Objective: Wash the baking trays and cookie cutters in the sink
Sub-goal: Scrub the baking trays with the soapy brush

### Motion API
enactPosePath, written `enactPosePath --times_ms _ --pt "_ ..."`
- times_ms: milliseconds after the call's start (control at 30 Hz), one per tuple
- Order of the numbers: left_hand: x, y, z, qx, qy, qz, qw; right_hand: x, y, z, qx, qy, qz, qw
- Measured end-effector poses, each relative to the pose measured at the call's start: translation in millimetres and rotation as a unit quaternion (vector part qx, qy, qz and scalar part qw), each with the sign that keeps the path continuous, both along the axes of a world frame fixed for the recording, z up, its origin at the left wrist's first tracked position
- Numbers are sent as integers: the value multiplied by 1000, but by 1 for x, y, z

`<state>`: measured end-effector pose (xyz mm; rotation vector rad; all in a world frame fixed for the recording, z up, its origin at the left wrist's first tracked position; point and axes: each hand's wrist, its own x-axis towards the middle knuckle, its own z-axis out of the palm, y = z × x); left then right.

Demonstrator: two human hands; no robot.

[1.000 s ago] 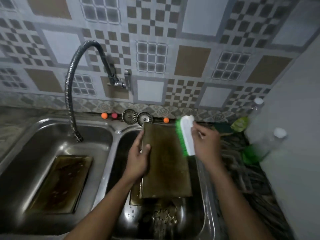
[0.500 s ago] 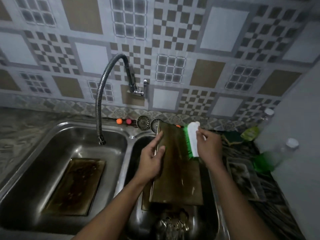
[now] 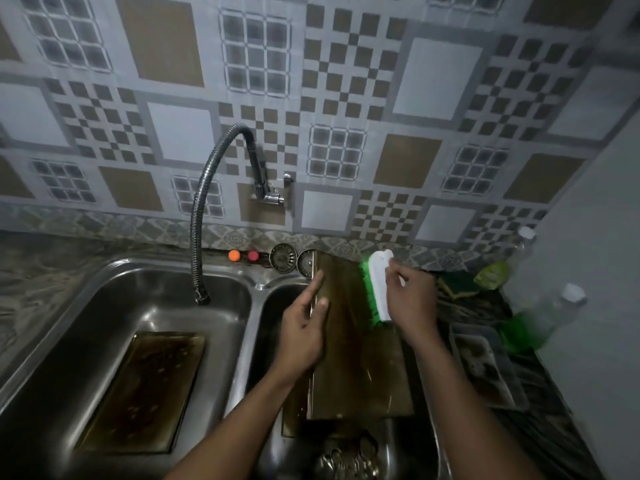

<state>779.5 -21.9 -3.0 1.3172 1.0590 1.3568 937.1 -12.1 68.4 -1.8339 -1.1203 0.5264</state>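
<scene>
A brown baking tray (image 3: pixel 360 358) leans tilted over the right sink basin (image 3: pixel 273 323). My left hand (image 3: pixel 304 334) holds its left edge, thumb on the face and fingers behind. My right hand (image 3: pixel 412 303) grips a white scrub brush (image 3: pixel 379 285) whose green bristles press on the tray's upper right part. A second stained tray (image 3: pixel 145 389) lies flat in the left basin (image 3: pixel 104 306). Metal cookie cutters (image 3: pixel 346 462) lie in a heap at the bottom of the right basin, below the tray.
A flexible faucet hose (image 3: pixel 201 216) hangs over the left basin. Two drain strainers (image 3: pixel 284 258) and small orange and pink balls (image 3: pixel 234 255) sit on the back ledge. On the right counter are a grey tray (image 3: pixel 485 365), a sponge (image 3: pixel 457 284) and bottles (image 3: pixel 540 320).
The camera view has tilted upward, so everything sits lower in the frame. The brush has slid a little down the tray's right side. My left hand keeps its hold on the tray's edge.
</scene>
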Motion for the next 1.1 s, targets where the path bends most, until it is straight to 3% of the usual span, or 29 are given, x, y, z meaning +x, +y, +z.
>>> enactPosePath --times_ms 233,433,533,700,933,1100 --pt "-3 22 7 -8 -45 81 996 -48 -33 -10 43 4 107 993" --pt "-13 20 -1 -1 -6 70 998 3 -25 -27 27 -7 2 1000" --pt "-2 20 2 12 11 59 998 -22 -19 -15 46 -10 39 998" --pt "-5 31 8 -5 -12 145 989 -60 -53 -25 87 26 114 989" --pt "-12 27 -3 -15 -33 141 989 -3 -58 -51 51 40 15 998" --pt "0 29 2 -10 -26 134 991 -54 -73 -40 96 52 101 989"
